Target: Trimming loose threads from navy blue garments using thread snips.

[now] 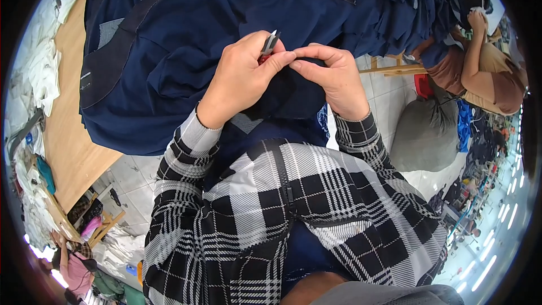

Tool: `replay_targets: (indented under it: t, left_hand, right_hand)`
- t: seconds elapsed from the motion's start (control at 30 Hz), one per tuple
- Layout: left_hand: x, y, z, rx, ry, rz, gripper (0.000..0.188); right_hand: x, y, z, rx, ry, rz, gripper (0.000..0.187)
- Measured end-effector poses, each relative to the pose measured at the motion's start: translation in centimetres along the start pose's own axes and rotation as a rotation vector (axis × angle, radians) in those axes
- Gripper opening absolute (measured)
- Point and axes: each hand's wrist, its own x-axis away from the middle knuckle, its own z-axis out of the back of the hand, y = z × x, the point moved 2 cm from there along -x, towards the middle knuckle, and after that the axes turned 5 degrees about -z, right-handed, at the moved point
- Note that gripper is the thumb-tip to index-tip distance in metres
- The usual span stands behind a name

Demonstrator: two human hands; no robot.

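Observation:
My left hand (pixel 244 72) is closed around a small pair of thread snips (pixel 270 44), whose dark and pale blades stick up past the fingers, with a bit of red showing below. The tips of its thumb and forefinger meet those of my right hand (pixel 334 74), which is closed in a pinch. Whatever lies between the fingertips is too small to make out. Beneath and beyond both hands spreads a pile of navy blue garments (pixel 186 62), with a dark band and a grey patch at its left.
A wooden tabletop (pixel 73 130) runs along the left, with white cloth (pixel 42 79) heaped beyond it. At right, a large grey sack (pixel 423 135) stands on the tiled floor near a seated person (pixel 480 73). Another person (pixel 76 274) is at lower left.

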Motion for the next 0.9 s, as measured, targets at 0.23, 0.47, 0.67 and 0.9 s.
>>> replay_targets:
  t: [0.23, 0.47, 0.67, 0.9]
  left_hand:
    - [0.4, -0.7, 0.7, 0.437, 0.131, 0.239, 0.022]
    - [0.4, 0.5, -0.4, 0.026, 0.147, -0.09, 0.035]
    - [0.1, -0.7, 0.2, 0.58, 0.055, 0.342, 0.044]
    - [-0.1, -0.4, 0.8, 0.592, -0.011, 0.364, 0.053]
  right_hand:
    - [-1.1, 0.8, 0.7, 0.078, 0.043, 0.113, 0.013]
    - [-0.6, 0.0, 0.1, 0.067, 0.018, -0.073, 0.015]
    - [-0.7, -0.7, 0.2, 0.034, -0.047, -0.041, 0.034]
    - [-0.8, -0.6, 0.8, -0.079, -0.061, -0.121, 0.036]
